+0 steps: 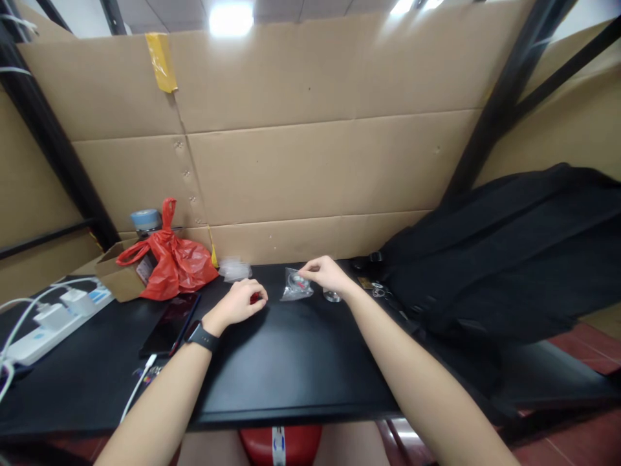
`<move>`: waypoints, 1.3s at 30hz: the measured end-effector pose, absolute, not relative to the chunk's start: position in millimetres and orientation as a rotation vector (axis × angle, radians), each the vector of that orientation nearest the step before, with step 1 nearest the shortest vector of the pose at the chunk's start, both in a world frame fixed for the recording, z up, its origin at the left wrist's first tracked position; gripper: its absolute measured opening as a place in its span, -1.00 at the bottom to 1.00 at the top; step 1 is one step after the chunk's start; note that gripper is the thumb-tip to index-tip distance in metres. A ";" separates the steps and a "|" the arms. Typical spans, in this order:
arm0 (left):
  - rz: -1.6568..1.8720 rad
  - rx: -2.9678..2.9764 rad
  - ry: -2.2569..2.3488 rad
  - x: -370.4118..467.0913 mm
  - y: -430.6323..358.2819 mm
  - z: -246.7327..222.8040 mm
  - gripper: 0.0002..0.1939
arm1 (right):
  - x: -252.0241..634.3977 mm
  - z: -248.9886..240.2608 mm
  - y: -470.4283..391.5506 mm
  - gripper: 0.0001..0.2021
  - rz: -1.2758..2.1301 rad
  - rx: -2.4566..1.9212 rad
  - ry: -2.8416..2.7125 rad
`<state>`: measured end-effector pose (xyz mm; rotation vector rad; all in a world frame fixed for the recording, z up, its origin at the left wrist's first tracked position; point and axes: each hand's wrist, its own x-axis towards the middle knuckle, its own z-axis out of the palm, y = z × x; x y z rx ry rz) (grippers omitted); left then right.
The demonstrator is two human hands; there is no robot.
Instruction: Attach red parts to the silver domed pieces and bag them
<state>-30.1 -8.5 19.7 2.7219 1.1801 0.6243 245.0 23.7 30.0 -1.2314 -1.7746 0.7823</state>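
My right hand [327,275] pinches the upper right edge of a small clear plastic bag [297,286] between thumb and fingertips. Inside the bag are a coiled, pale item and something red, too small to name. Partly under that hand, a small round clear object [332,296] rests on the black tabletop. To the left, my left hand [240,301] has its fingers curled in, with a small red object [255,298] showing between thumb and fingers; its kind is hidden. A stack of clear plastic bags [235,269] lies just behind the left hand.
A phone [169,323], a white power strip [61,323] with cables, a cardboard box [119,272] and a knotted red plastic bag [179,262] occupy the left. A black backpack [509,252] lies right. A cardboard wall [310,162] closes off the back.
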 end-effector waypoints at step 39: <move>0.843 3.270 1.090 10.8 -31.9 16.4 -0.65 | 229.7 34.7 8.8 -0.76 0.777 -1.097 -1.838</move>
